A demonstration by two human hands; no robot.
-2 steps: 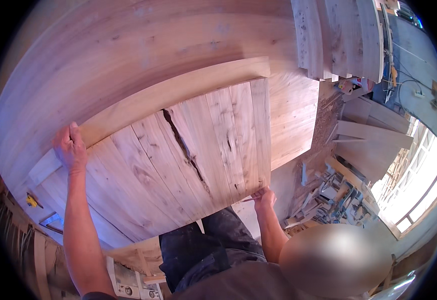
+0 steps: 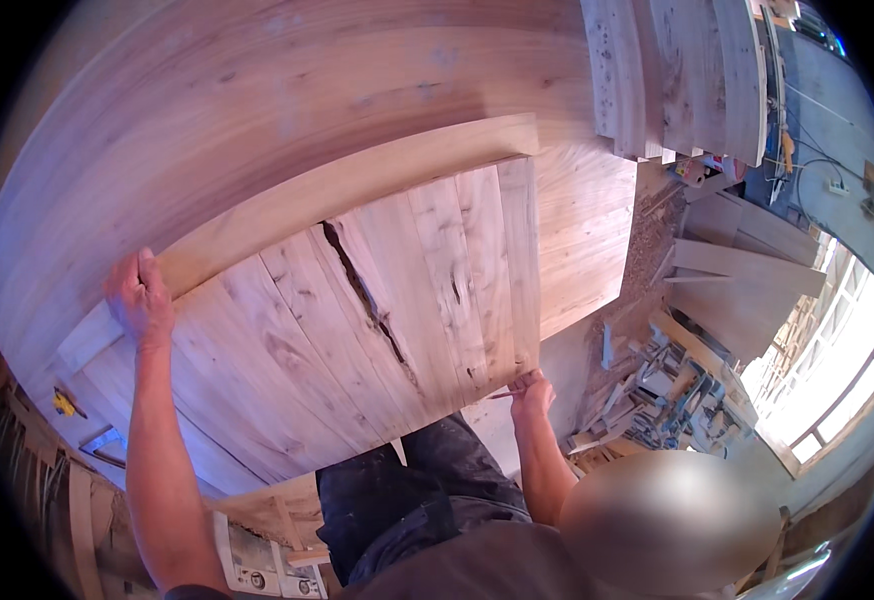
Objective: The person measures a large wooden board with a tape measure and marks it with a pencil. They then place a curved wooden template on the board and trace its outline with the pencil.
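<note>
the panel [image 2: 357, 340] lies along the table [image 2: 257, 110]'s near edge. your left fingers are bent tightly over the strip [image 2: 377, 178]; your right hand [image 2: 530, 392] pinches a stick [image 2: 502, 395] at the panel's near right corner. probably you steady both; moving them calls for even hold.

- Left hand [image 2: 142, 303] curled over a pale strip [image 2: 357, 177] along the far edge of a plank panel [image 2: 327, 340].
- Right hand [image 2: 532, 394] pinching a thin stick [image 2: 503, 395] near the panel's right corner.
- Dark crack [image 2: 361, 290] in the panel.
- Scraps [image 2: 647, 395] at right.
</note>
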